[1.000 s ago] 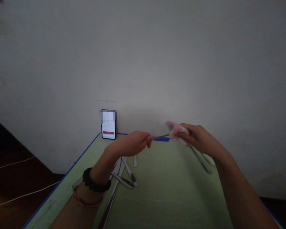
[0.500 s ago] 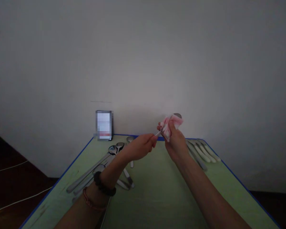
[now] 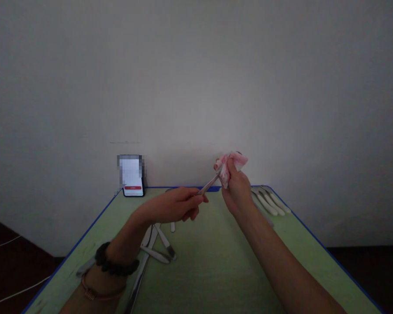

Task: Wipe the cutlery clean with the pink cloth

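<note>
My left hand (image 3: 177, 205) is closed on the handle of a metal spoon (image 3: 208, 185) and holds it up above the green table (image 3: 216, 257). My right hand (image 3: 237, 189) is closed on a pink cloth (image 3: 227, 165) that is wrapped round the spoon's bowl end; a sliver of the bowl shows above the cloth. Both hands hover over the far middle of the table, close together. My left wrist wears a dark bead bracelet and a thinner band.
Several metal utensils (image 3: 157, 244) lie in a loose pile under my left forearm. More cutlery with pale handles (image 3: 270, 201) lies in a row at the far right. A phone (image 3: 131, 175) leans on the white wall at the table's far left corner. Cables lie on the dark floor at left.
The spoon has tilted from level to bowl-end up, and my right hand with the cloth has risen and turned upright over it. My left hand has dropped slightly; the view shifted.
</note>
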`<action>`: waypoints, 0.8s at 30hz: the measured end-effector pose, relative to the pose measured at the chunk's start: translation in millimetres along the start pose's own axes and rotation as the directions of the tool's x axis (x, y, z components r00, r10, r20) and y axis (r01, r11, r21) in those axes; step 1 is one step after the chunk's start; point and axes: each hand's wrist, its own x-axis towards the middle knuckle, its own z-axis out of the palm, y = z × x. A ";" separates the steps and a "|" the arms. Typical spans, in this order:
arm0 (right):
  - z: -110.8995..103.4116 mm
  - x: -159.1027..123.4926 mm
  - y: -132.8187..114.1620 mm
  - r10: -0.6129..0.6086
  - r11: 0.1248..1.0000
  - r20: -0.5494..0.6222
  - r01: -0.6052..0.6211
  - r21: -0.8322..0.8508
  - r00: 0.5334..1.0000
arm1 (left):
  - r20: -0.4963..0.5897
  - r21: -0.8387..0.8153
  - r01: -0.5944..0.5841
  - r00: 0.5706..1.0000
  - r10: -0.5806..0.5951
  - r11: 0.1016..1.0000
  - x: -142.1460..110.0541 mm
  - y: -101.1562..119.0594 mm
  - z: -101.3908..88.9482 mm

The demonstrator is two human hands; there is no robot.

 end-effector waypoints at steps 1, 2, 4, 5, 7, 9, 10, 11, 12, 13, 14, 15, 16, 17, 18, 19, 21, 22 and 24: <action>0.0 0.5 -2.2 -0.015 1.000 -0.017 0.015 0.016 1.000 | 0.045 0.005 -0.004 0.999 0.004 1.000 -3.0 0.3 -3.0; -0.2 1.1 -3.9 -0.025 0.999 -0.033 0.026 0.035 0.999 | 0.065 0.007 -0.026 0.998 0.025 1.000 -5.3 0.2 -5.6; -0.4 1.7 -5.8 -0.023 0.998 -0.063 0.027 0.064 0.998 | 0.054 0.025 -0.073 0.996 0.071 0.997 -7.0 -0.8 -9.3; -0.1 1.5 -6.0 -0.012 0.997 -0.075 0.018 0.071 0.997 | 0.030 0.046 -0.090 0.996 0.089 0.995 -6.4 -1.7 -10.1; 1.4 -0.6 -5.1 0.010 0.998 -0.089 -0.004 0.066 0.996 | -0.028 0.106 -0.102 0.994 0.105 0.989 -2.9 -4.1 -9.7; 3.8 -4.3 -3.0 0.012 0.999 -0.084 -0.009 0.043 0.996 | -0.070 0.144 -0.109 0.990 0.120 0.984 1.9 -6.6 -7.0; 4.9 -6.4 -1.6 0.008 1.000 -0.074 -0.006 0.028 0.997 | -0.078 0.149 -0.119 0.988 0.131 0.982 4.3 -7.7 -5.1; 5.6 -8.3 0.2 0.004 1.000 -0.060 -0.003 0.009 0.998 | -0.077 0.147 -0.133 0.986 0.145 0.980 6.3 -8.6 -3.0; 5.8 -9.8 2.3 0.001 1.000 -0.042 -0.002 -0.013 0.999 | -0.071 0.143 -0.147 0.985 0.159 0.979 8.1 -9.2 -1.0; 5.4 -10.7 4.7 -0.001 0.999 -0.022 0.000 -0.037 1.000 | -0.066 0.145 -0.155 0.984 0.166 0.977 9.4 -9.5 0.8; 4.4 -11.0 7.3 -0.002 0.998 -0.001 0.002 -0.062 1.000 | -0.067 0.159 -0.152 0.984 0.164 0.976 10.4 -9.8 2.1; 3.1 -10.6 9.6 -0.006 0.996 0.016 0.008 -0.089 1.000 | -0.077 0.186 -0.135 0.986 0.151 0.973 10.9 -10.0 2.7; 1.4 -9.8 11.6 -0.014 0.993 0.028 0.017 -0.116 1.000 | -0.097 0.220 -0.107 0.987 0.131 0.970 10.9 -10.2 2.5; -0.3 -8.7 12.8 -0.026 0.989 0.033 0.031 -0.146 0.999 | -0.124 0.256 -0.072 0.987 0.106 0.964 10.5 -10.5 1.3; -1.8 -7.5 13.1 -0.040 0.983 0.038 0.046 -0.180 0.998 | -0.154 0.291 -0.038 0.984 0.086 0.956 9.8 -10.8 -0.8; -3.1 -6.5 12.5 -0.052 0.973 0.048 0.061 -0.223 0.998 | -0.183 0.322 -0.013 0.980 0.076 0.947 8.7 -11.2 -3.6; -4.6 -5.8 9.4 -0.061 0.938 0.104 0.092 -0.335 0.993 | -0.254 0.371 0.008 0.963 0.093 0.928 6.0 -11.3 -10.4; -4.9 -6.1 7.5 -0.059 0.910 0.149 0.114 -0.399 0.987 | -0.308 0.398 0.015 0.944 0.118 0.917 4.6 -10.9 -13.8; -5.2 -8.2 5.1 -0.057 0.831 0.246 0.183 -0.526 0.968 | -0.475 0.427 0.047 0.861 0.180 0.903 2.5 -8.9 -19.4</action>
